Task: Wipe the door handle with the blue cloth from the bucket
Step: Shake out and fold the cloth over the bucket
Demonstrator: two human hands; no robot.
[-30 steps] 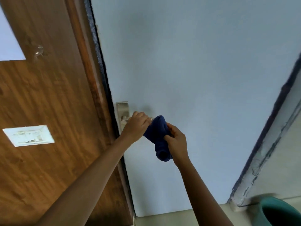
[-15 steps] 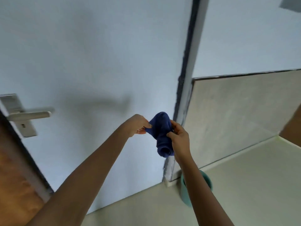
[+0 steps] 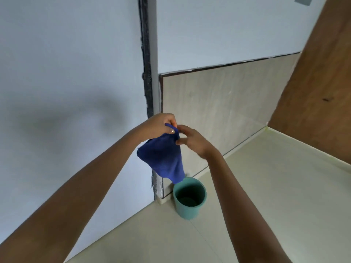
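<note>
Above floor corner by door frame: one fuzzy dark-blue cloth (image 3: 163,158) hangs in limp cone, pinched at top edge by left hand (image 3: 159,127). Right hand (image 3: 191,140) loose, fingers spread, touching cloth's upper edge. One smooth teal round plastic bucket (image 3: 190,198) stands below on pale tiled floor (image 3: 266,186), against beige wall tile.

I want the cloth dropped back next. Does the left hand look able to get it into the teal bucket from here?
Probably yes: the left hand pinches the blue cloth just above the open teal bucket, with nothing between.
</note>
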